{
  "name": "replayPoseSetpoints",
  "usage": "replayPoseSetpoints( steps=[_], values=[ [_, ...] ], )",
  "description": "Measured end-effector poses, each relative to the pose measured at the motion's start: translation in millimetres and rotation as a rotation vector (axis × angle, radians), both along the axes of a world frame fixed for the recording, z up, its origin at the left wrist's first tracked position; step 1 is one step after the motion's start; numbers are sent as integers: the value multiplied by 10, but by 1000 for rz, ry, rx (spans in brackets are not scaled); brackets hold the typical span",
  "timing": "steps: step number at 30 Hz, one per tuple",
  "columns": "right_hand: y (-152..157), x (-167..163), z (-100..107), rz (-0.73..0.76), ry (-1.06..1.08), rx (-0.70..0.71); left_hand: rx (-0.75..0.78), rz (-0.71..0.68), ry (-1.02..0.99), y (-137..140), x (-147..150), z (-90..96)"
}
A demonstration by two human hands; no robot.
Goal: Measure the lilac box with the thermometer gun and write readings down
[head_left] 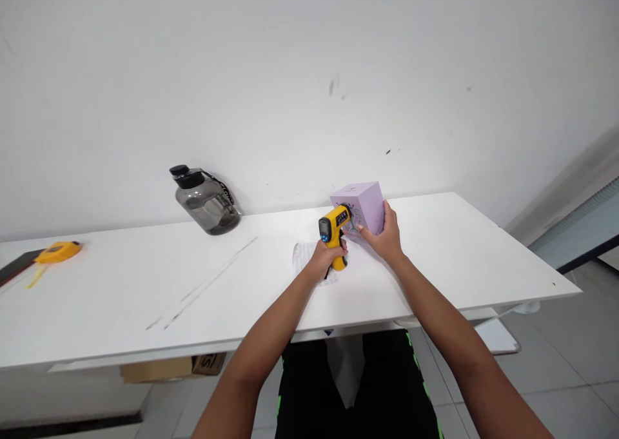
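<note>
Hands (pixel 325 260) hold a yellow thermometer gun (pixel 334 225) and lilac box (pixel 371 208)

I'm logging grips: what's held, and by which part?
Left hand: the yellow gun-shaped device, by its handle. Right hand: the purple box, by its right side.

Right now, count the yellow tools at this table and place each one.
2: the thermometer gun in the left hand, before the lilac box, and what looks like a tape measure on the left of the white table. Others may hide behind the box.
</note>
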State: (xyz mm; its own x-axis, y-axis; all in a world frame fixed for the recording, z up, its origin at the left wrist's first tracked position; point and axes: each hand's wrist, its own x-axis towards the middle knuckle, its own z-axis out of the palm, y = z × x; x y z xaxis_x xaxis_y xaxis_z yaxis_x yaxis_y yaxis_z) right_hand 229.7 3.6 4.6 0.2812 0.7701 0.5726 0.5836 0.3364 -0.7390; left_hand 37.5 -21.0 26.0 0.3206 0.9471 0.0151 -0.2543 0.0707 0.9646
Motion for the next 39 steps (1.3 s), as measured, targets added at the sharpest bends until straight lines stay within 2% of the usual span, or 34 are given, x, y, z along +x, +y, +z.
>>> replayPoseSetpoints(
  steps=[6,10,15,21,26,31,39],
  values=[
    [7,-38,-26,-45,22,67,48,54,7,-1,0,44],
    [20,-33,-38,-78,53,128,114,143,41,32,-42,67],
    [52,20,-48,-87,56,82,190,448,162,200,-188,46],
    [116,97,-70,-124,94,-6,238,698,-9,442,-469,78],
    [177,159,-89,-156,90,-16,203,929,116,611,-721,-71],
    [201,176,-94,-175,66,-70,166,1008,233,723,-842,-250],
    [203,151,-99,-183,124,-195,195,1049,322,753,-869,-330]
  ],
)
